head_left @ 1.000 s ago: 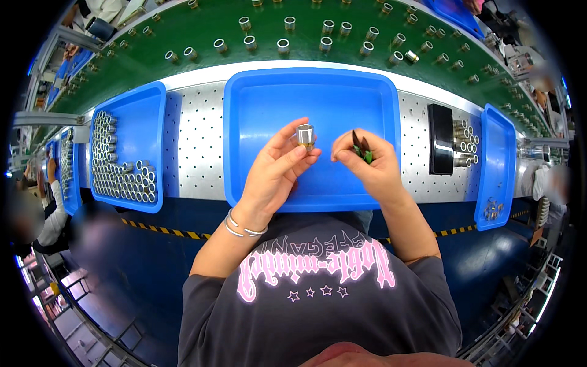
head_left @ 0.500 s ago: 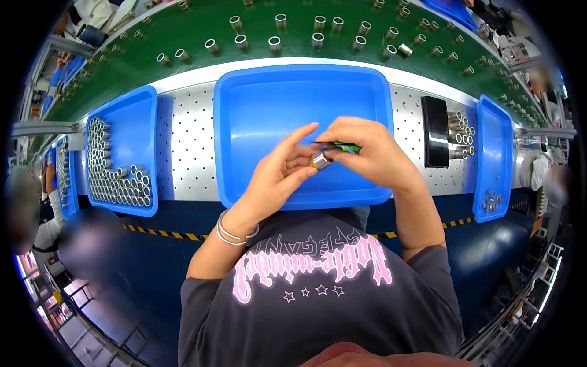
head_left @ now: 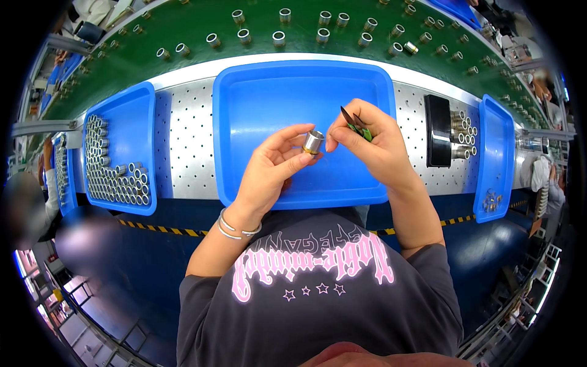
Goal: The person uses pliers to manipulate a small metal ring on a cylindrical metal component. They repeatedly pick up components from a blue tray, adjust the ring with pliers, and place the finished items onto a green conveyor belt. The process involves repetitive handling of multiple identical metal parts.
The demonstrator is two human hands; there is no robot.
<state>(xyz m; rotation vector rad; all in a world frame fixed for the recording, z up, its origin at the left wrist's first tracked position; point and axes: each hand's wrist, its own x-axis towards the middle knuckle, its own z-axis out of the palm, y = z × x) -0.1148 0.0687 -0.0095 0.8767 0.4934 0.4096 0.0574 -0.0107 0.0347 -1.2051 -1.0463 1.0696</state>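
Observation:
My left hand (head_left: 266, 167) grips a short silver metal sleeve (head_left: 313, 141) between thumb and fingers, its open end tilted up and a brass-coloured band round its lower edge. To its right, my right hand (head_left: 385, 147) is closed round small green-handled snips (head_left: 361, 129). Their two dark pointed blades stick up, spread apart, away from the sleeve. Both hands are above a large blue tray (head_left: 263, 92), and only its bare bottom shows around them.
At left, a blue tray (head_left: 136, 125) holds many upright sleeves. On the right are a black rectangular box (head_left: 438, 131), several sleeves (head_left: 467, 136) and a narrow blue tray (head_left: 495, 147) with small metal pieces. Beyond, a green conveyor belt (head_left: 195, 21) carries scattered sleeves.
My right hand has drawn the snips away from the sleeve, up and to the right, and their blades now point up. My left hand has tipped the sleeve more upright.

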